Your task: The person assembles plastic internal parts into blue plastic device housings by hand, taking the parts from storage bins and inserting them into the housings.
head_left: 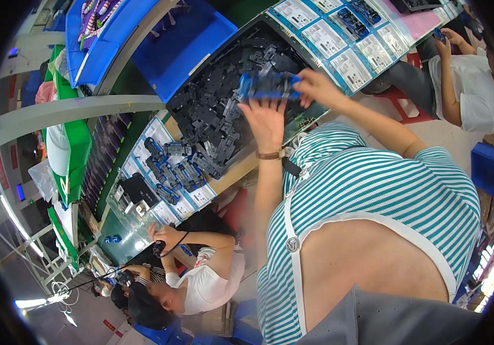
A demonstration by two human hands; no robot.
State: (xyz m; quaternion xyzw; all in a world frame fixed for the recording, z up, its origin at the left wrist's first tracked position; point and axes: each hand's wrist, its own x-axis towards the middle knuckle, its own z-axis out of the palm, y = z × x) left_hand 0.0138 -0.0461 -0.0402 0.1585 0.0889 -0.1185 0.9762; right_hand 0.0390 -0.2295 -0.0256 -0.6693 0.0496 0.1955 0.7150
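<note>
A long blue-and-black plastic piece [267, 86], blurred by motion and resembling a toy car chassis, is held up over a bin of black parts. My right hand [315, 91] pinches its right end between thumb and fingers. Below the piece is my left hand [267, 119], with its palm facing up and its fingers stretched out; the fingertips reach behind the piece's lower edge and are partly hidden. Under and beyond both hands, the dark bin [173, 107] is heaped with loose black plastic parts [215, 112].
A blue bin [184, 49] stands beyond the dark one. Left, blue-and-black pieces [175, 167] lie on printed sheets; more pieces [353, 22] rest on sheets at upper right. A co-worker [201, 270] sits at lower left, another [465, 86] at right. A grey curved beam [74, 112] crosses the left side.
</note>
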